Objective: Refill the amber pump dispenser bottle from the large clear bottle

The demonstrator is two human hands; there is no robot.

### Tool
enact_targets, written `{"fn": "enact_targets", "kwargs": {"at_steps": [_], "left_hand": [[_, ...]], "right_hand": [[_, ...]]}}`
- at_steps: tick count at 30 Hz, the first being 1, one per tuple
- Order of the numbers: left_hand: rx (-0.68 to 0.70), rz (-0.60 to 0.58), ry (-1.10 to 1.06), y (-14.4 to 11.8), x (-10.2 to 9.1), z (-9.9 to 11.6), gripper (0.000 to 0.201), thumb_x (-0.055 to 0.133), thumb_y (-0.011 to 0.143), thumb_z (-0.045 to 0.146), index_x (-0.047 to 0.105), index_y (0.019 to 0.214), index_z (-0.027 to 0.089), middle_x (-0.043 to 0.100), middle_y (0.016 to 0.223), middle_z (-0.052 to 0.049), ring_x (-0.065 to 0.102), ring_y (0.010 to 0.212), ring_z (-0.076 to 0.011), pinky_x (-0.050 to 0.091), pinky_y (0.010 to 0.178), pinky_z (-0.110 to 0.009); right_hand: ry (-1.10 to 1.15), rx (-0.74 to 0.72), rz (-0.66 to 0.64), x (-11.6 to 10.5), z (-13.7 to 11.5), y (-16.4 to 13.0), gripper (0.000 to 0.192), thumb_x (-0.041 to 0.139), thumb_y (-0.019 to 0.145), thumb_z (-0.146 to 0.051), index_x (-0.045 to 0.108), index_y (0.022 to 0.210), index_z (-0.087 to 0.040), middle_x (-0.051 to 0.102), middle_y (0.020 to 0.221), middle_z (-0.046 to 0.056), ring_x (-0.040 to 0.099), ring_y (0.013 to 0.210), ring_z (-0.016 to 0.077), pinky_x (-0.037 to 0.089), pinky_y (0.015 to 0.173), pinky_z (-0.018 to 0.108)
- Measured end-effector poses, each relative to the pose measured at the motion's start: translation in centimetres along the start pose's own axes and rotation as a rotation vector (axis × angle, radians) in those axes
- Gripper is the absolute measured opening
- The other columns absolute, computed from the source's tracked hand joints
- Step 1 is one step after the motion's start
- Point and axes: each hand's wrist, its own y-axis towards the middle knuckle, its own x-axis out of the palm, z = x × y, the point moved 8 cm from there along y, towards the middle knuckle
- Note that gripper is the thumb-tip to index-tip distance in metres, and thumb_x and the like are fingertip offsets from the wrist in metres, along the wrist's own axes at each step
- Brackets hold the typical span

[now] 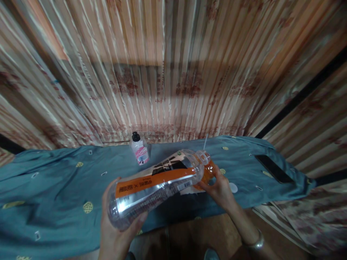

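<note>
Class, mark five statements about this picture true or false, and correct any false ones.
1. The left hand holds the large bottle near its base. True.
2. The large bottle is upright. False: it is tilted well over.
3. The right hand grips an orange container near the large bottle's neck. True.
4. The small bottle is topped in white. False: its cap is black.
5. A dark flat object lies on the cloth, right of the small bottle in the picture. True.
</note>
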Motion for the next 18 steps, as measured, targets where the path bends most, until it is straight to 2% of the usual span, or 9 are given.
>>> {"fn": "enact_targets", "kwargs": {"at_steps": [8,18], "left_hand": [[0.004,0.005,0.009,0.19,0.17,0.08,0.096,0.095,0.057,0.053,0.055,0.14,0.025,0.072,0.12,-0.008,0.073,0.106,-0.0284,0.064,0.086,-0.037],[0.02,0.032,0.006,0.36,0.34,0.41,0.096,0.097,0.052,0.055,0.059,0.135,0.026,0.073,0.12,-0.008,0.074,0.107,-0.0312,0.067,0.079,-0.037]], "right_hand": [[-0.008,0.014,0.007,-0.23,0.07,-0.03,0.067,0.076,0.081,-0.061,0.061,0.133,-0.021,0.083,0.114,0.013,0.081,0.1,0.0347,0.067,0.087,0.047],[0.039,0.053,0.005,-0.28,0.03,0.18,0.065,0.077,0.079,-0.06,0.062,0.129,-0.022,0.083,0.112,0.012,0.082,0.099,0.0342,0.067,0.086,0.046]]}}
